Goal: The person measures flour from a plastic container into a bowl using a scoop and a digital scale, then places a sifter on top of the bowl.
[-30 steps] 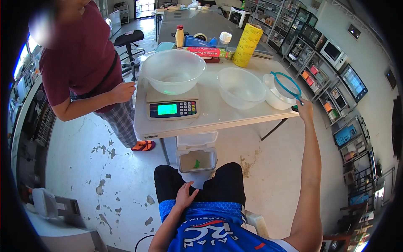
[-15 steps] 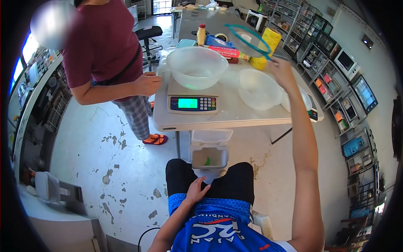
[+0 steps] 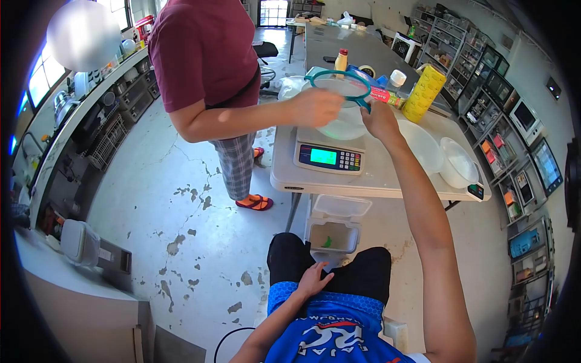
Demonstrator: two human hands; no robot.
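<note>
My right hand (image 3: 381, 120) is closed round the handle of a teal-rimmed sieve (image 3: 348, 88), held out above the translucent bowl (image 3: 346, 128). That bowl sits on a digital scale (image 3: 331, 158) with a lit green display. A co-worker's hand (image 3: 318, 107), smeared by motion, is in front of the sieve and overlaps part of the bowl. My left hand (image 3: 313, 280) lies on my lap with its fingers stretched out, holding nothing.
Right of the scale are a translucent bowl (image 3: 417, 145) and a smaller white bowl (image 3: 458, 163). Behind them stand a yellow roll (image 3: 425, 94), a white-capped jar (image 3: 396, 80) and a sauce bottle (image 3: 341, 60). Under the table is an open bin (image 3: 334, 233). The co-worker (image 3: 206, 54) stands at left.
The sieve has moved left in my right hand, from over the right-hand bowls to over the bowl on the scale. The co-worker's hand has reached towards it. My view has turned left.
</note>
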